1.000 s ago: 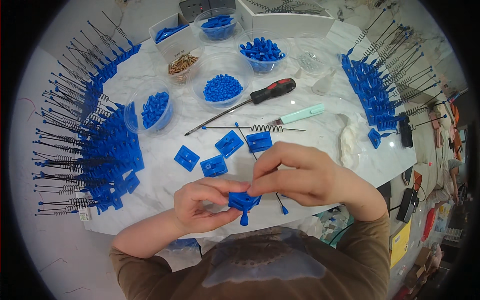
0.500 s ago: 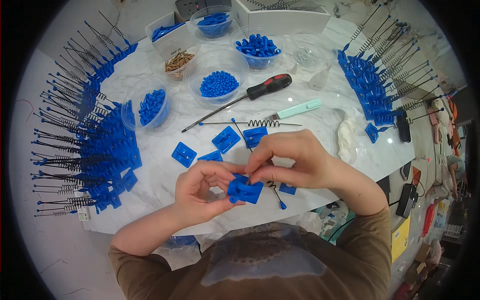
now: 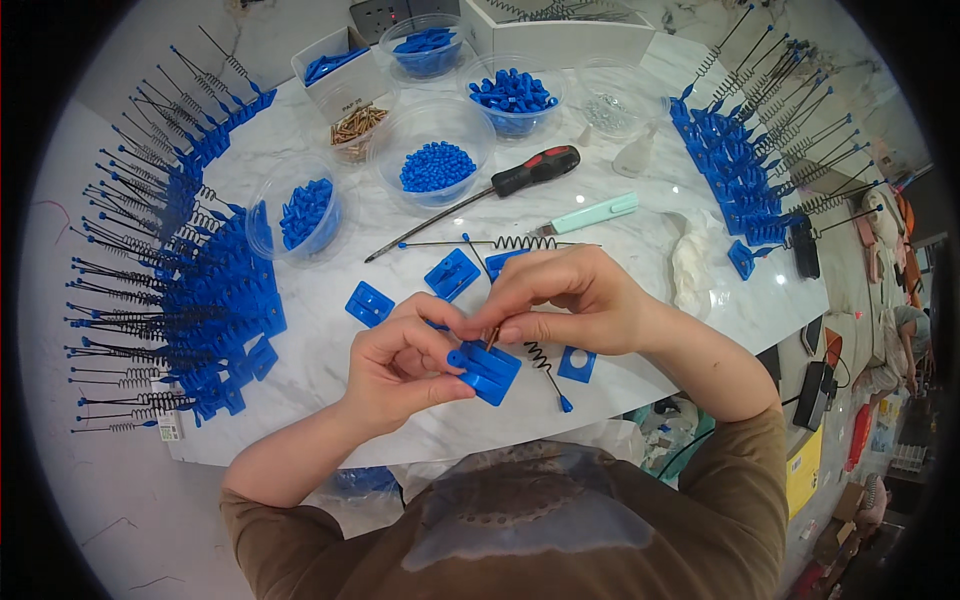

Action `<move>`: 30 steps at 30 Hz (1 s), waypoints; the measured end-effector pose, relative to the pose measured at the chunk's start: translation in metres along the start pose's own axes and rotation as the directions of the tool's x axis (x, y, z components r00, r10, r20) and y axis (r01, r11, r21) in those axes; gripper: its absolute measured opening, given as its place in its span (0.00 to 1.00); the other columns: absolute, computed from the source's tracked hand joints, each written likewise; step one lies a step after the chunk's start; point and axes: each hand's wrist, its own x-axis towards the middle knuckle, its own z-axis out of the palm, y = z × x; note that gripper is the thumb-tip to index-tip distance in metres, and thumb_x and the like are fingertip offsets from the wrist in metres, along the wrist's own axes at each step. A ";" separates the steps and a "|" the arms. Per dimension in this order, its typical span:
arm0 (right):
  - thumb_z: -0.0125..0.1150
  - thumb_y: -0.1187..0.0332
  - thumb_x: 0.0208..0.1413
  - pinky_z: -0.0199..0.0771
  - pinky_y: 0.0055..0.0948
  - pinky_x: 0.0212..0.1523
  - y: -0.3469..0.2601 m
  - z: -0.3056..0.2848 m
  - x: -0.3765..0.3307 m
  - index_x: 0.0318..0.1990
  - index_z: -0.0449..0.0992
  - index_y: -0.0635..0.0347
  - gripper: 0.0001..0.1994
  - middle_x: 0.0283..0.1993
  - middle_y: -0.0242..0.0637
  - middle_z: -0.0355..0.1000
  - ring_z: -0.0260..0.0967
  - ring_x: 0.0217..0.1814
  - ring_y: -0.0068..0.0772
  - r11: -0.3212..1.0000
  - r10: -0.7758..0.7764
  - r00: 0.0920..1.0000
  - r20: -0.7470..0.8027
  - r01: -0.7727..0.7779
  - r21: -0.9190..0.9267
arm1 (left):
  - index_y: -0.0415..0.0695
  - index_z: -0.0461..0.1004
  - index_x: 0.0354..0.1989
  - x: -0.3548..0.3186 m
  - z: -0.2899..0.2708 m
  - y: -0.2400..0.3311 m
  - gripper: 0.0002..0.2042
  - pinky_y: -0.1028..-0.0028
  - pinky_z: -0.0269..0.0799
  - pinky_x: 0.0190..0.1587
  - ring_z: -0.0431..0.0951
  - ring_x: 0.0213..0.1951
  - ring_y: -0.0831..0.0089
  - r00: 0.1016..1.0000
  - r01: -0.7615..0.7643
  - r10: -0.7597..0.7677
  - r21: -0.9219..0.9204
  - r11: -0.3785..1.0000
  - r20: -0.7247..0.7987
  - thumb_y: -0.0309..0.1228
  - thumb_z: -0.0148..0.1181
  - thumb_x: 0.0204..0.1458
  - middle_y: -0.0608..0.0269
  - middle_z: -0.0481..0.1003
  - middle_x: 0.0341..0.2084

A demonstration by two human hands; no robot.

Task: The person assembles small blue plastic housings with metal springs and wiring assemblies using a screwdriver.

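My left hand point(image 3: 390, 375) grips a square blue plastic base point(image 3: 490, 375) between thumb and fingers, its raised middle facing up. At its upper edge, my right hand point(image 3: 585, 300) pinches a small copper-coloured pin point(image 3: 492, 338). Whether the pin's tip sits inside the base, I cannot tell. Similar blue bases point(image 3: 451, 274) lie just beyond my hands. A black spring wire with a blue tip point(image 3: 542, 368) rests under my right hand, beside a blue square with a round white middle point(image 3: 577, 364). Farther back lies another spring wire point(image 3: 525, 243).
A screwdriver point(image 3: 537, 170) and a mint-green cutter point(image 3: 592, 214) lie mid-table. Clear tubs hold blue beads point(image 3: 438, 166), blue parts point(image 3: 306, 214) and copper-coloured pins point(image 3: 357, 124). Rows of finished-looking spring-wire bases crowd the left point(image 3: 225, 285) and right point(image 3: 735, 170). A crumpled white tissue point(image 3: 693, 265) lies at right.
The base has turned in my left hand, so a round end now points up-left. My right hand has shifted slightly up-left, and the pin shows more clearly.
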 end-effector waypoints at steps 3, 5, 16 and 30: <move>0.65 0.76 0.50 0.69 0.23 0.38 -0.001 0.004 -0.002 0.34 0.80 0.65 0.04 0.36 0.36 0.76 0.71 0.37 0.25 0.957 0.174 0.983 -0.058 -0.155 0.244 | 0.37 0.74 0.33 0.002 0.005 0.006 0.11 0.72 0.78 0.48 0.74 0.47 0.69 1.000 0.005 -0.005 0.034 0.999 -0.027 0.13 0.67 0.42 0.52 0.67 0.46; 0.66 0.75 0.50 0.68 0.23 0.37 0.000 0.002 -0.002 0.33 0.80 0.64 0.04 0.35 0.35 0.75 0.70 0.36 0.24 0.976 0.144 0.988 -0.050 -0.134 0.169 | 0.36 0.74 0.34 0.001 0.005 0.007 0.11 0.72 0.79 0.47 0.74 0.47 0.69 0.999 0.019 -0.018 0.031 0.999 -0.039 0.13 0.67 0.42 0.51 0.67 0.46; 0.65 0.70 0.52 0.64 0.21 0.29 0.008 0.004 -0.002 0.31 0.78 0.61 0.04 0.29 0.32 0.70 0.66 0.28 0.22 0.975 -0.086 0.994 -0.069 0.070 -0.210 | 0.37 0.75 0.36 0.000 0.008 0.007 0.13 0.71 0.74 0.48 0.74 0.46 0.68 0.991 0.042 -0.029 0.098 0.994 -0.131 0.19 0.69 0.42 0.50 0.67 0.47; 0.74 0.71 0.38 0.66 0.26 0.25 0.005 0.013 -0.004 0.31 0.80 0.60 0.11 0.30 0.34 0.72 0.69 0.28 0.29 0.780 -0.482 0.872 -0.079 0.386 -0.493 | 0.33 0.71 0.38 -0.007 0.012 0.009 0.15 0.71 0.79 0.48 0.73 0.50 0.68 0.991 -0.060 0.091 0.284 0.957 -0.096 0.15 0.68 0.42 0.48 0.64 0.53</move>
